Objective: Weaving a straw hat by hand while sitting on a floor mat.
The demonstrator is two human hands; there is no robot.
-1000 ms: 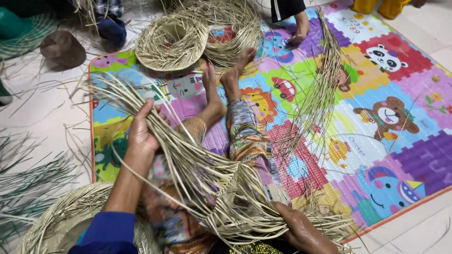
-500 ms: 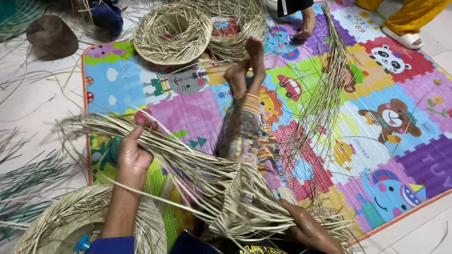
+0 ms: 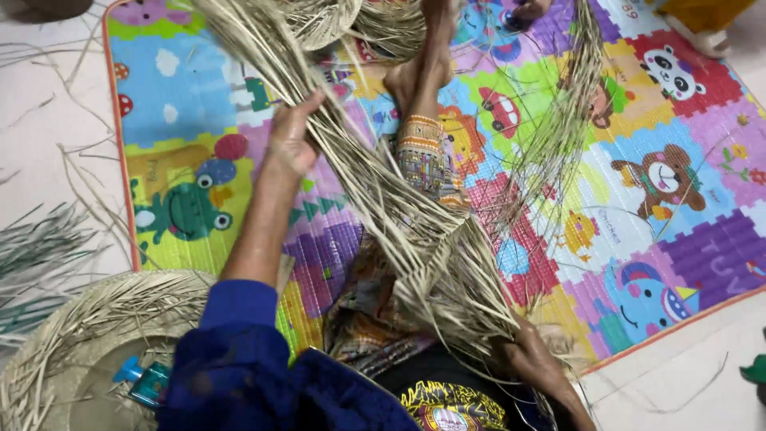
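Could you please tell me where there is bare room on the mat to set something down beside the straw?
Free: the play mat left of the left hand, and its right part by the bear picture. Crowded: the middle, where the straw bundle runs to the right hand.

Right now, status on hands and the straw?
Left hand grips straw strands. Right hand holds the woven end. Person's leg lies under the strands.

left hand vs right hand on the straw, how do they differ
The left hand is stretched far out, gripping the straw strands high; the right hand sits close to the body, holding their woven base. The left hand shows clearly; the right is partly buried in straw. Both grasp the same bundle.
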